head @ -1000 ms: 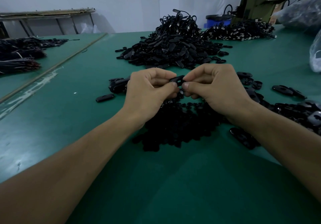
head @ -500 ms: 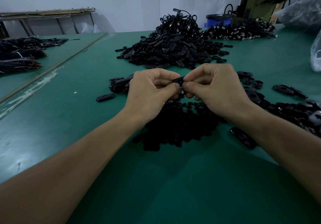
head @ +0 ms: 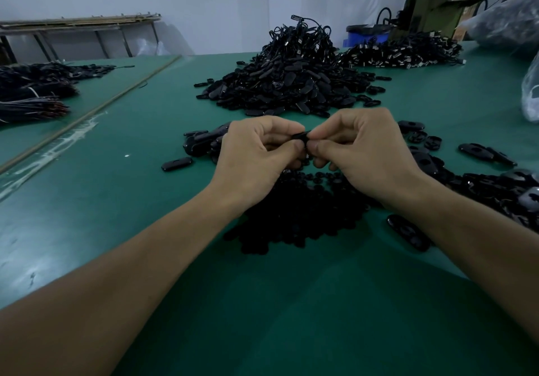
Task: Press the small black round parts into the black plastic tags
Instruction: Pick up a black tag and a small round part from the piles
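Note:
My left hand [head: 256, 154] and my right hand [head: 361, 151] meet fingertip to fingertip above the green table [head: 122, 189]. Between them they pinch one black plastic tag [head: 300, 136], of which only a short edge shows past the fingers. Whether a round part sits in it is hidden. Directly under my hands lies a heap of small black round parts [head: 297, 218]. Loose black tags [head: 495, 183] are strewn to the right, and one tag [head: 408, 231] lies by my right forearm.
A tall pile of black tags [head: 291, 81] rises behind my hands, with a second pile [head: 405, 53] at the back right. Bundles of black cords [head: 32, 92] lie at far left. A single tag [head: 176, 163] lies left. A machine [head: 437, 5] and plastic bags [head: 530, 95] stand at right.
Both hands stay in place, and their fingertips have closed in tighter over the tag, so less of it shows now.

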A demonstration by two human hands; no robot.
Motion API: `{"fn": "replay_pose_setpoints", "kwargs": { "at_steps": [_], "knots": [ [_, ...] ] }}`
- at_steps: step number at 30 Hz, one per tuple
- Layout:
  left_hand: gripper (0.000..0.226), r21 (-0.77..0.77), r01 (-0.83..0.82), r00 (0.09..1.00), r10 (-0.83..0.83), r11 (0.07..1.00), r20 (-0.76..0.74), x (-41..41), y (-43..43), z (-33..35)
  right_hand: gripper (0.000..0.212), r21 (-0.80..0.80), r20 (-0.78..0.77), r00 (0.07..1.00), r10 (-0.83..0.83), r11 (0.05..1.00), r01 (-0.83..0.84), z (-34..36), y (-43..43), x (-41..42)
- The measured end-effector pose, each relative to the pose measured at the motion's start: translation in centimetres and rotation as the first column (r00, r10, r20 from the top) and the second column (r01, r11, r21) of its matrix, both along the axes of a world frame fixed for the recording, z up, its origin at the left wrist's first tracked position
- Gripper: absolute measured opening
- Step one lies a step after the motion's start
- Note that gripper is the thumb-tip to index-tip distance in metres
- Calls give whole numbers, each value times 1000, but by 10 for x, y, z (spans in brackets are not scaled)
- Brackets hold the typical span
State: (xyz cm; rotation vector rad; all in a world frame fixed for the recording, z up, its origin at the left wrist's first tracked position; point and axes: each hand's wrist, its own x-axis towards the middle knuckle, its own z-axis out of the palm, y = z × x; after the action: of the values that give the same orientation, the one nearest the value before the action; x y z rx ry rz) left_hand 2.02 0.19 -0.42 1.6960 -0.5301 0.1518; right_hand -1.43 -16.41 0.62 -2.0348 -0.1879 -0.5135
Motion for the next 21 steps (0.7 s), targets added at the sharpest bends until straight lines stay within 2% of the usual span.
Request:
{"fn": "replay_pose_setpoints", "kwargs": {
  "at_steps": [7,11,16,21],
  "knots": [
    [21,38,0,999,-1,999,32,1,0,-1,14,38,-22,999,-24,999,25,-1,2,0],
    [24,68,-56,996,51,996,72,1,-1,-5,11,22,9,1000,-26,999,26,-2,5,-2],
    [14,-17,-106,994,106,994,9,5,1,-6,18,-119,66,998,-22,992,29,-1,12,-4],
    [13,-45,-107,993,104,993,-46,6,2,-5,19,-112,38,999,12,994,-7,-1,8,-2]
  ]
}}
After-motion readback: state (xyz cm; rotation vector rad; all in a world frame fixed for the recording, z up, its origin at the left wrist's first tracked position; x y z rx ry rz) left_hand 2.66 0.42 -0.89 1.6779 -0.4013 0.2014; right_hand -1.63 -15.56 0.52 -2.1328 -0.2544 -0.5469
